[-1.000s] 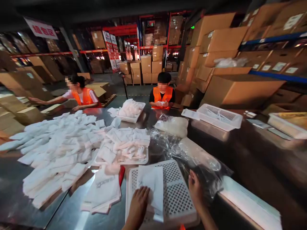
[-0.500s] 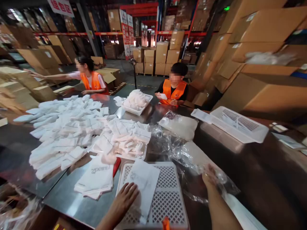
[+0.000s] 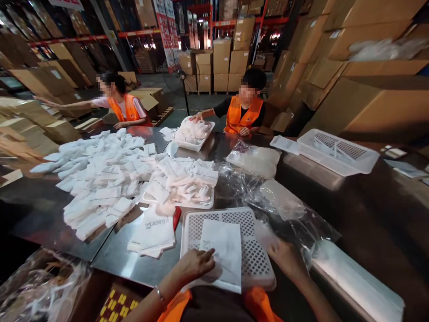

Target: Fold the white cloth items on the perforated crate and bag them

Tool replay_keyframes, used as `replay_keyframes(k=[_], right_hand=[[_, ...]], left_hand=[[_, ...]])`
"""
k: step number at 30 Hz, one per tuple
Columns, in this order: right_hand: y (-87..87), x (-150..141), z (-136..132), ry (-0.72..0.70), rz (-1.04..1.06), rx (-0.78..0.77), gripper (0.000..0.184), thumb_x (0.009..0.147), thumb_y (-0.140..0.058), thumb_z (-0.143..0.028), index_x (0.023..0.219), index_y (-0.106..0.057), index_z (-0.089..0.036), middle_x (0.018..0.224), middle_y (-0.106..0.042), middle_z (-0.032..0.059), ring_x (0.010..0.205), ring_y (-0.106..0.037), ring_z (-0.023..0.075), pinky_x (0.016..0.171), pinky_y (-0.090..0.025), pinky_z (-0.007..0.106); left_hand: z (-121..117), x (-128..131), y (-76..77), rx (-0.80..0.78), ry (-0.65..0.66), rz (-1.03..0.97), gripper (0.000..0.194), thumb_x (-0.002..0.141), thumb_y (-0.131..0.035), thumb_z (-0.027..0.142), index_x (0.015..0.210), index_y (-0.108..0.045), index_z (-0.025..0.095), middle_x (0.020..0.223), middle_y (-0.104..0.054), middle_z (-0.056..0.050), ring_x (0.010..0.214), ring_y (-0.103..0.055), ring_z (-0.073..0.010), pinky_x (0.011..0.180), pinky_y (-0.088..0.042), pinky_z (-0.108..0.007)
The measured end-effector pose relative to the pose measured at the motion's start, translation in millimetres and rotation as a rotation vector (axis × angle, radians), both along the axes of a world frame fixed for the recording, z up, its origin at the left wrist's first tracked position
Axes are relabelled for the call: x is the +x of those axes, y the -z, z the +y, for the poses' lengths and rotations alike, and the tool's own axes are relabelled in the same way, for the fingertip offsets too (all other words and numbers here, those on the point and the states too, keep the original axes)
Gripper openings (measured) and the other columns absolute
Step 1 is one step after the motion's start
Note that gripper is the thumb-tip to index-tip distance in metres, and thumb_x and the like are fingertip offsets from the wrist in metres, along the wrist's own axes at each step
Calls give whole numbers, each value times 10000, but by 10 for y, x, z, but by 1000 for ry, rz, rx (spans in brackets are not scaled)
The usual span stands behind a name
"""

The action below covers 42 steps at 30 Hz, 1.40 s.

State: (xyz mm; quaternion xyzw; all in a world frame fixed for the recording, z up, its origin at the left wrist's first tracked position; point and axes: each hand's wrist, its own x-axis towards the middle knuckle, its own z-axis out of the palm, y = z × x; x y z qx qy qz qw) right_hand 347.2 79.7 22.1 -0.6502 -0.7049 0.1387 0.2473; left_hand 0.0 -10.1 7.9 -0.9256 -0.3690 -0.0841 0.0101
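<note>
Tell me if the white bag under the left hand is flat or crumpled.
Flat: the bag lies on the near basket as a fairly smooth rectangle with straight edges.

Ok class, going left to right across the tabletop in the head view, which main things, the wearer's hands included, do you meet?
Pile of white packets, stack of printed white pieces, left hand, right hand, long white stack.

My feed gives me a dark metal table (image 3: 112, 258) bearing a heap of white pouches (image 3: 100, 179), a printed stack (image 3: 152, 232), two filled trays (image 3: 203, 205), another white tray (image 3: 363, 166), clear plastic bags (image 3: 256, 161), pale sheets (image 3: 360, 277) and a white lattice basket (image 3: 257, 263).
</note>
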Motion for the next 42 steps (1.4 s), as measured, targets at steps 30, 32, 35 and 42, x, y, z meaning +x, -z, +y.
replay_keyframes(k=[30, 32, 35, 42], right_hand=[[211, -754, -319, -578, -453, 96, 607, 705, -465, 46, 1247, -613, -185, 1251, -631, 129, 1166, -594, 269, 1052, -429, 495], [175, -815, -308, -533, -456, 124, 587, 702, -405, 69, 1193, -644, -144, 1205, -655, 147, 1111, -628, 262, 985, -488, 438], [8, -796, -203, -503, -388, 46, 507, 711, -404, 19, 1058, -710, -187, 1077, -715, 106, 969, -686, 242, 831, -548, 332], [-256, -823, -471, -392, -34, -63, 303, 687, -568, -306, 937, -725, -238, 915, -736, 107, 854, -698, 289, 730, -582, 375]], left_hand=[[12, 61, 264, 162, -63, -75, 152, 933, -562, 225, 801, -596, 156, 973, -651, -45, 852, -571, -175, 773, -407, -342], [9, 19, 258, 114, -48, -49, 171, 913, -578, 178, 745, -581, 146, 813, -628, -26, 755, -556, -164, 676, -384, -313], [31, -36, 250, 86, -56, -46, 164, 909, -573, 156, 746, -585, 136, 802, -623, -29, 739, -550, -161, 637, -373, -303], [43, 121, 160, -17, -271, -397, 185, 892, -479, 70, 937, -633, 162, 960, -655, -40, 859, -580, -176, 715, -461, -265]])
